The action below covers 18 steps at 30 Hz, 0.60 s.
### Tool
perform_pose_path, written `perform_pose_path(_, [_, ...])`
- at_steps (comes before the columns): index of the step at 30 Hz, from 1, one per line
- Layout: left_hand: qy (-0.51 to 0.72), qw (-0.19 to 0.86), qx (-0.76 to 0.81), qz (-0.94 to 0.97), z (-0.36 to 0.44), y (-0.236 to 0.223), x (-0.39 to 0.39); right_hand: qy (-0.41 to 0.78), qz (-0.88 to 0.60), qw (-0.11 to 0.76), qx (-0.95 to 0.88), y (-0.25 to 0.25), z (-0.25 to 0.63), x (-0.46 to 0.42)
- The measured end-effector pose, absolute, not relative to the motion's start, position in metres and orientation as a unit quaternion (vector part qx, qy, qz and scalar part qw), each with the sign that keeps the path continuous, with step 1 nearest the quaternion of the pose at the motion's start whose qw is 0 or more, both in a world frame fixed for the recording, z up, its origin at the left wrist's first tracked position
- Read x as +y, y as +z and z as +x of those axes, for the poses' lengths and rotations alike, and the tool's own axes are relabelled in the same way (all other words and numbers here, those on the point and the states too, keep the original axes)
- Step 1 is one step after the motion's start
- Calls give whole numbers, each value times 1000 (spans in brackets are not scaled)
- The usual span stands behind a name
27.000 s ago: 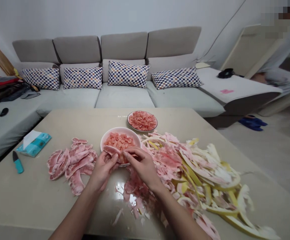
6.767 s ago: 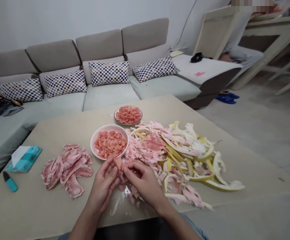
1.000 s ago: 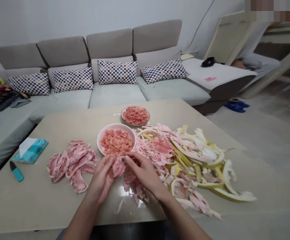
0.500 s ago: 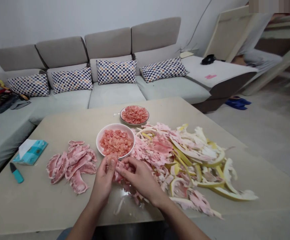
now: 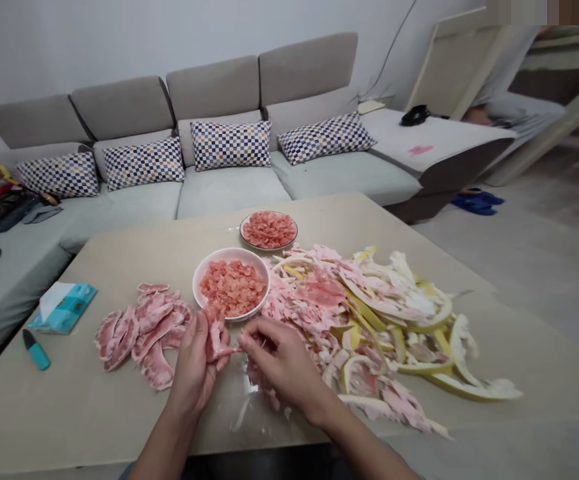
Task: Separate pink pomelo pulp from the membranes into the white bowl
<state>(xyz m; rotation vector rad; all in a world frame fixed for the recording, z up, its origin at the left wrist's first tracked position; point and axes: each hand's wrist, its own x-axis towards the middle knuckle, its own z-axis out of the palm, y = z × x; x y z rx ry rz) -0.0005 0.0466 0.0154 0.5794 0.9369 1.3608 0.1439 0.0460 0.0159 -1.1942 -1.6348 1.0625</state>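
A pink pomelo segment (image 5: pixel 214 337) sits in my left hand (image 5: pixel 195 363), its fingers closed around it. Pinched between the fingertips of my right hand (image 5: pixel 279 357) is a strip of the segment's membrane, stretched out to the right. Just beyond my hands stands a white bowl (image 5: pixel 198 301) with loose pink pomelo pulp (image 5: pixel 232 285) in it. Several unpeeled pomelo segments (image 5: pixel 156 327) lie in a pile left of my left hand. To the right of my right hand spreads a heap of pomelo peel and membrane scraps (image 5: pixel 369 327).
Farther back on the table (image 5: pixel 119 427) is a dark-rimmed plate (image 5: pixel 243 239) of pulp. At the left lie a blue tissue pack (image 5: pixel 69 310) and a small teal-handled knife (image 5: pixel 38 352). Behind stands a grey sofa (image 5: pixel 234 190); a person sits at the far right.
My hands have moved apart. The right one has drawn a strip of membrane away from the segment, which stays in my left hand, now turned more open to view.
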Motion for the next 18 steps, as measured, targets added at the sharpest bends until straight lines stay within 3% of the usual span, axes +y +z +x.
perform_pose_path(5, [617, 611, 415, 271, -1, 13, 48, 504, -424, 430, -617, 23, 142, 41])
perform_pose_path(11, [615, 617, 401, 284, 1, 11, 48, 648, -363, 381, -550, 29, 140, 34])
perform_pose_path(16, [612, 640, 383, 263, -9, 13, 51, 634, -376, 388, -553, 33, 154, 39])
perform_pose_path(18, [588, 673, 368, 256, -12, 14, 52, 608, -398, 348, -593, 33, 163, 41])
